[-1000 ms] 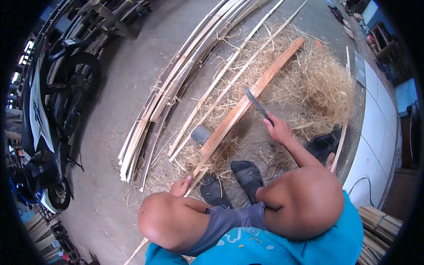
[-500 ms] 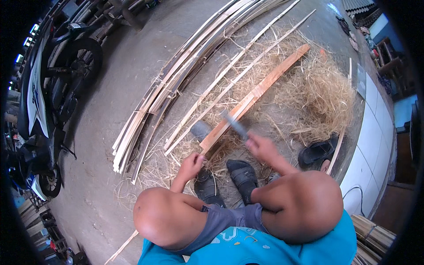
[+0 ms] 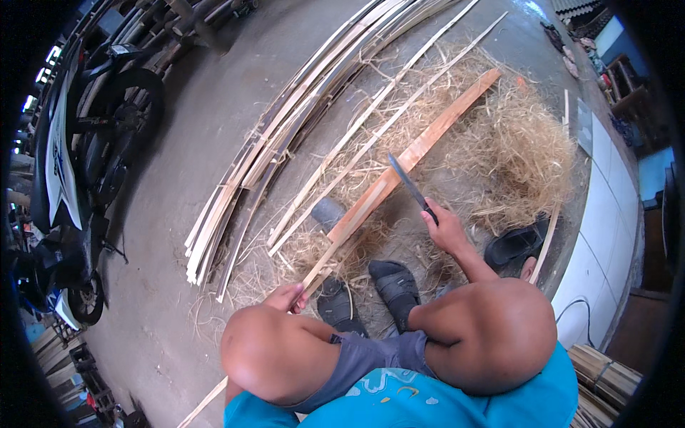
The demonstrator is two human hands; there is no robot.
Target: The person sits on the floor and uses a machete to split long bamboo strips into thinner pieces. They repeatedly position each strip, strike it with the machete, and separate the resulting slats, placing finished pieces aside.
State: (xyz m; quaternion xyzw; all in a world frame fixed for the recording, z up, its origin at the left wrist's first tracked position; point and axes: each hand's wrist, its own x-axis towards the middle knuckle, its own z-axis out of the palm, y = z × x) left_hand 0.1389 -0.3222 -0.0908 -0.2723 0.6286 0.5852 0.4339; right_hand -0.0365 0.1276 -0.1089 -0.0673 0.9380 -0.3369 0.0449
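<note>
My left hand (image 3: 287, 296) is closed on the near end of a thin, pale bamboo strip (image 3: 321, 265), close by my left knee. The strip's far part lies along a reddish-brown wooden plank (image 3: 442, 128) that slants away to the upper right. In my right hand (image 3: 447, 227) is a knife (image 3: 409, 184), gripped by its black handle. Its blade points up and left, with the tip over the plank; whether it touches the wood I cannot tell. A grey rounded block (image 3: 328, 212) shows beside the plank's near end, partly hidden.
Curly shavings (image 3: 514, 157) pile around the plank. A bundle of long strips (image 3: 285, 128) lies to the left, with two loose strips (image 3: 378, 107) between. Sandalled feet (image 3: 394, 289) stand near the plank. A black sandal (image 3: 515, 244) sits right, by white tiles (image 3: 598, 214). A motorbike (image 3: 78, 157) stands far left.
My left hand has moved down and left toward my knee, drawing the strip back along the plank. My right hand has shifted right and slightly up with the knife.
</note>
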